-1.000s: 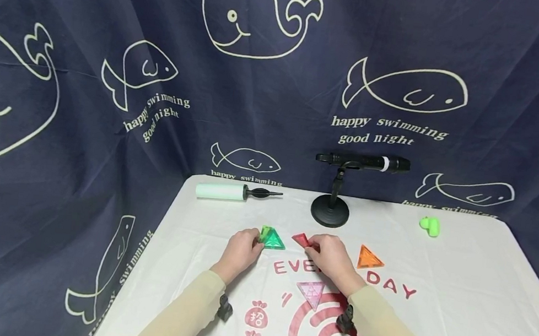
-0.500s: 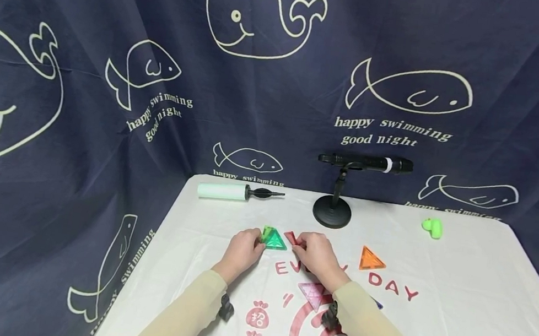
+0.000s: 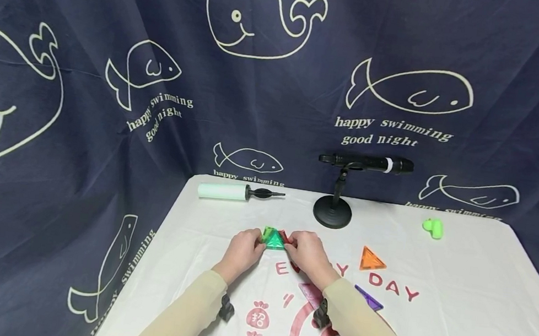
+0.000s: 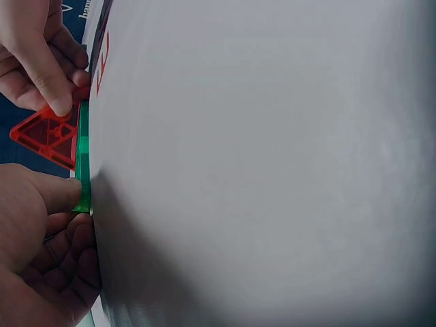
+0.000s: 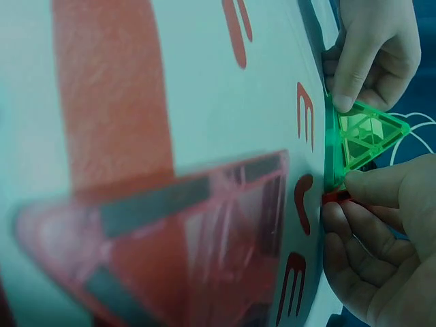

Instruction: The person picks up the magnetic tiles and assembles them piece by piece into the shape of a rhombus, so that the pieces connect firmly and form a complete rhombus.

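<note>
A dark green triangular magnetic tile [image 3: 275, 241] lies flat on the table between both hands. At its left edge, my left hand [image 3: 243, 249] pinches a light green triangular tile [image 5: 373, 134], which stands upright. My right hand [image 3: 309, 254] pinches a red triangular tile [image 4: 49, 136] upright at the right edge of the dark green one. In the left wrist view, the red tile meets or nearly meets the dark green edge; fingers hide the exact contact. Nearer my body, a pink triangular tile [image 5: 170, 238] is partly covered by the right wrist in the head view.
An orange triangular tile [image 3: 371, 259] and a purple one [image 3: 368, 298] lie right of my right hand. Behind stand a black microphone on its stand [image 3: 332, 212] and a small green toy [image 3: 434, 228]. A pale green hand pump [image 3: 224, 191] lies at the back left.
My right hand has moved left with the red tile, bringing it to the dark green tile's right edge. The purple tile has come out from behind the right forearm. The left hand stays put.
</note>
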### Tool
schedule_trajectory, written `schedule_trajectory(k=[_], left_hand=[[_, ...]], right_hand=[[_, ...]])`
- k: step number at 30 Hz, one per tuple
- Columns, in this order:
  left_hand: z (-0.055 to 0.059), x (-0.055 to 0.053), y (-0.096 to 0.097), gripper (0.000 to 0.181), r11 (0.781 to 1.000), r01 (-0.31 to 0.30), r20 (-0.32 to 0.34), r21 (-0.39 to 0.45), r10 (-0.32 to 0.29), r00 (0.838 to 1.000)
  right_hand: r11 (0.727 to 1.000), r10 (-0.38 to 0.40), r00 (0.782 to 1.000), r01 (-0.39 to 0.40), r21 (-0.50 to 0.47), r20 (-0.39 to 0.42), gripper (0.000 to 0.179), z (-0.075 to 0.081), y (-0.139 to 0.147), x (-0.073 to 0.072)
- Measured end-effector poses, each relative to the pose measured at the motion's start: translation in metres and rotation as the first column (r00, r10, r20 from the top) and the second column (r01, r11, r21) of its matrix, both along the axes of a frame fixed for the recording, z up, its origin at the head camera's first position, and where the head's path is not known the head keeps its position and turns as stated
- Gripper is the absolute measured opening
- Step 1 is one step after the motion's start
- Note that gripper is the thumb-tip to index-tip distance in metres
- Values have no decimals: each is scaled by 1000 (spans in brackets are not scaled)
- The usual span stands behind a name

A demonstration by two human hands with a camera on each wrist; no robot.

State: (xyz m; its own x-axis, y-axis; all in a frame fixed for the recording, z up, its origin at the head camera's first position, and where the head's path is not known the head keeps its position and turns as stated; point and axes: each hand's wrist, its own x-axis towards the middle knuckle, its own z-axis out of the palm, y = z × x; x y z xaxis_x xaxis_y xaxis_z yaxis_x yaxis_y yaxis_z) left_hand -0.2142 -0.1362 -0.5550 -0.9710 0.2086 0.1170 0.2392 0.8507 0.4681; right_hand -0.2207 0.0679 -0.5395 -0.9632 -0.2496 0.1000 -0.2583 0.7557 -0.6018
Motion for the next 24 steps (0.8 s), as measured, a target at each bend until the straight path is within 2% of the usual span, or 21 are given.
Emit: schedule_trajectory(k=[11,18,24], left_hand=[[0,-1,0,15,1000,10,-22,-12,-10,1000],[0,-2,-1,17,999,41,-36,-34,-42,998],[1,-1,0,19,997,63,-39,-54,-65,997]], right_hand=[[1000,-21,1000,21,4,-1,10,-3,-6,-6],[1000,-24,1000,24,-16,6,7,-1,-7,-5],[1000,-11,999,12,19,-31,5,-2,-7,-4]])
